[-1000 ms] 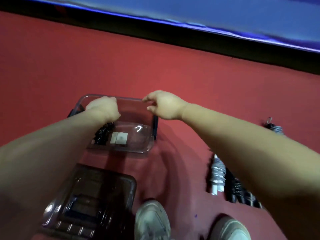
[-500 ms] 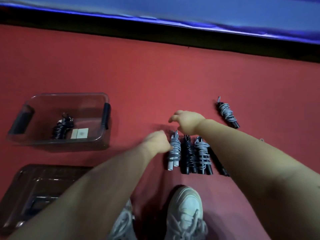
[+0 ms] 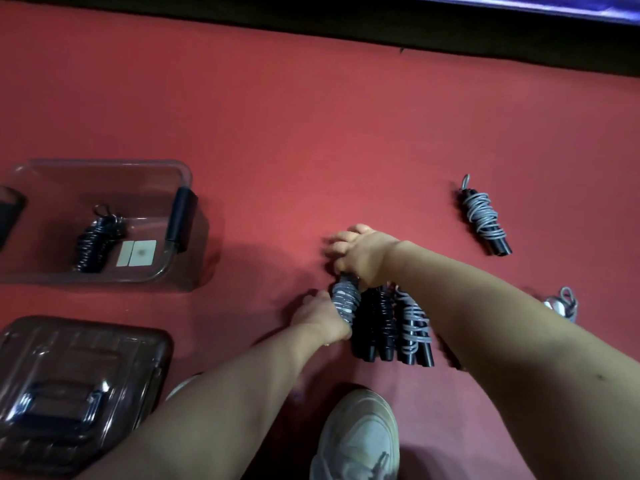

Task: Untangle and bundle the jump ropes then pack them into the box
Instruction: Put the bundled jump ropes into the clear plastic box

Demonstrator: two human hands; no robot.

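Head: rope bundle (image 3: 344, 303) held both ends, axis fwd-back

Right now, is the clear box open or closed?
Open. The lid lies on the floor beside the box, and one bundled rope shows inside.

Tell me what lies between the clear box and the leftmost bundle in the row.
Bare red floor between box and bundle, per head view.

Left hand (image 3: 320, 318), right hand (image 3: 363, 258) — curled (gripping)
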